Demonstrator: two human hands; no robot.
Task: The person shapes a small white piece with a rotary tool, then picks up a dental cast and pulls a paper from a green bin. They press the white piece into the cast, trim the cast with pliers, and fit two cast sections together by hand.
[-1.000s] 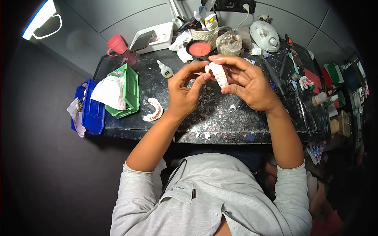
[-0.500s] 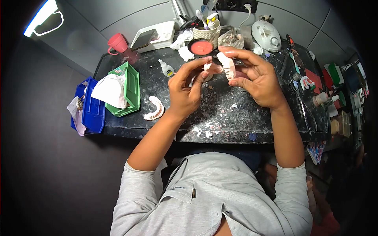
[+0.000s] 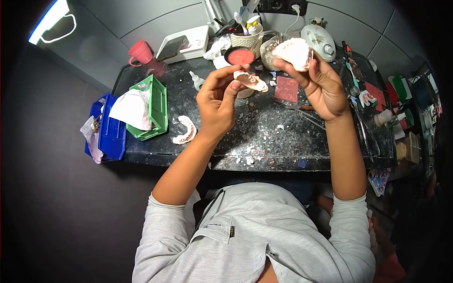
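Note:
In my left hand (image 3: 216, 100), pinched between thumb and fingers, is a small pale pink-white dental arch piece (image 3: 255, 83), its hollow side partly showing. My right hand (image 3: 326, 89) is raised higher and grips a white plaster dental model (image 3: 293, 52) from below, its rough, bumpy face turned to me. The two pieces are apart. Below my right hand lie a square red wax sheet (image 3: 287, 88) and a knife-like tool (image 3: 304, 107) with a brown handle. A U-shaped plaster piece (image 3: 191, 129) rests on the bench left of my left forearm.
Plaster crumbs litter the black bench (image 3: 278, 146). At left stand a green bin (image 3: 160, 106) and a blue bin (image 3: 109, 134). Behind are a pink mug (image 3: 140, 52), a white tray (image 3: 202, 35), a pink-filled bowl (image 3: 241, 56) and a white machine (image 3: 317, 40). Tools lie at right.
My right hand has moved up and right, away from the left, and turned the plaster model. My left hand has lowered slightly and tilted its piece. The wax sheet and knife-like tool are now uncovered.

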